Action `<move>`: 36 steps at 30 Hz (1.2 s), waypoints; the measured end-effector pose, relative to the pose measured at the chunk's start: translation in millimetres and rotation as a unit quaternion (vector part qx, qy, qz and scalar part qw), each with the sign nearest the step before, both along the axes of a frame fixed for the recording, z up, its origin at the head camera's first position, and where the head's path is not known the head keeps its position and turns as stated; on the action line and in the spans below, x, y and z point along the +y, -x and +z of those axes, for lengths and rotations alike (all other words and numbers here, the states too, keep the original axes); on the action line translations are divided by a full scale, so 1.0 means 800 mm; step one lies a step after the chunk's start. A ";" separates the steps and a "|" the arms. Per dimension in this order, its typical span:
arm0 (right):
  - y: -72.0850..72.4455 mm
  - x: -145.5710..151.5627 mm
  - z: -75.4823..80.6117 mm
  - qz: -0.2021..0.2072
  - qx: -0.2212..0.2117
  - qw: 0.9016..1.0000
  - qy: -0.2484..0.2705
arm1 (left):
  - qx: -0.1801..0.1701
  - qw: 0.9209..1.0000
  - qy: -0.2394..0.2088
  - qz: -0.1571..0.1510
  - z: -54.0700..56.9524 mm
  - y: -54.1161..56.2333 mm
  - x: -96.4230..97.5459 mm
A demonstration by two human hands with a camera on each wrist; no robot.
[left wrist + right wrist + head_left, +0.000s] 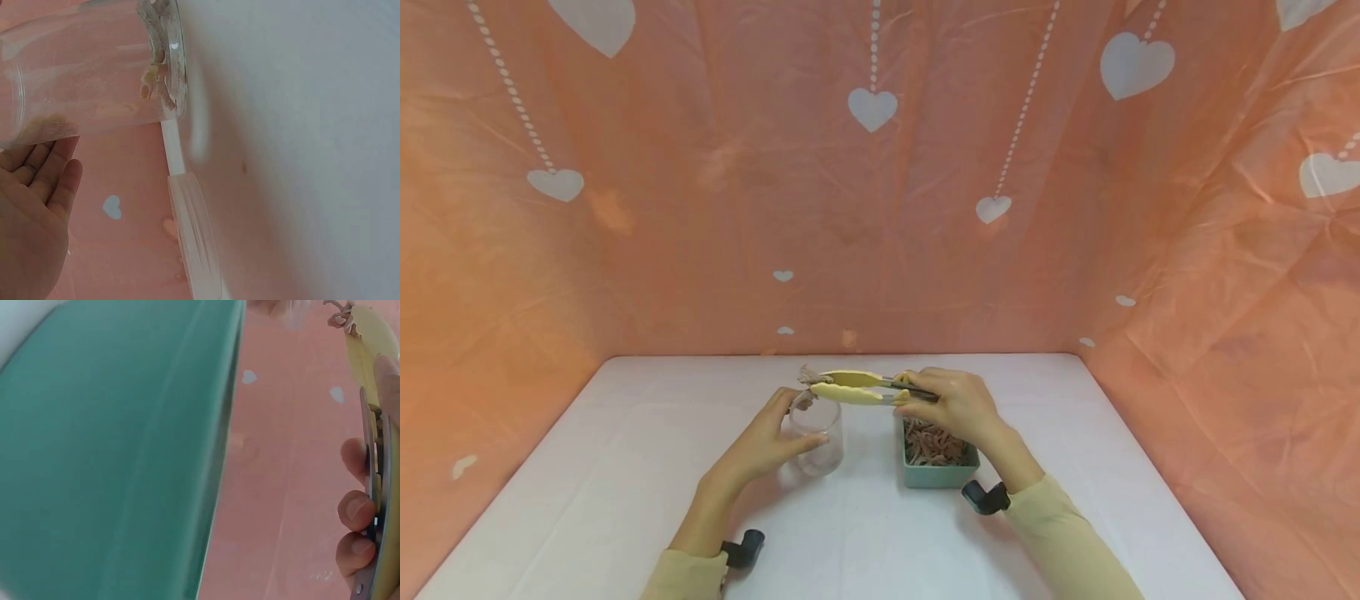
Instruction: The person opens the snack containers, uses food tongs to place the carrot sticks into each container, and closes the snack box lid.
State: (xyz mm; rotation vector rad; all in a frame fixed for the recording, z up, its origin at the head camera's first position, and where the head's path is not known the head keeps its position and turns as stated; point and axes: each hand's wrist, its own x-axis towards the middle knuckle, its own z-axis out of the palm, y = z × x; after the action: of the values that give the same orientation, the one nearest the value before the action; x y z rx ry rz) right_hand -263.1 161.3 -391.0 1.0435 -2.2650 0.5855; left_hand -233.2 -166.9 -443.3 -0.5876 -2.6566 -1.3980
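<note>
At lower centre, the left hand (769,437) has its grip round a clear jar (822,457) while the right hand (961,402) clasps yellow tongs (850,395) pinching brownish strips (807,377) at its mouth, seemingly mid-transfer from the green box (940,478) beside it, so dropping them in likely comes next.

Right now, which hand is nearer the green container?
Right: the right hand is above the green container; the left hand is off to its left, holding the clear jar.
</note>
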 end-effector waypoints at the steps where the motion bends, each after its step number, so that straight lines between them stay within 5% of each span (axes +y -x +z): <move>1: 0.000 -0.002 -0.001 -0.001 -0.005 1.000 -0.004 | -0.001 1.000 0.000 0.001 0.000 0.000 0.000; 14: 0.001 -0.019 -0.011 0.002 -0.044 0.998 -0.036 | -0.030 0.999 -0.007 0.009 0.004 -0.001 0.000; 36: -0.003 -0.012 -0.015 -0.009 -0.040 0.998 -0.040 | -0.019 1.000 -0.007 0.012 0.002 -0.002 0.003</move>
State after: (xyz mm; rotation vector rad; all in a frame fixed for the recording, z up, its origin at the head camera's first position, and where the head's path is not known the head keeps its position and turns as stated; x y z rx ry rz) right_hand -261.0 151.5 -403.3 1.0536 -2.3840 0.5411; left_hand -231.9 -164.5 -441.8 -0.5311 -2.6722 -1.4332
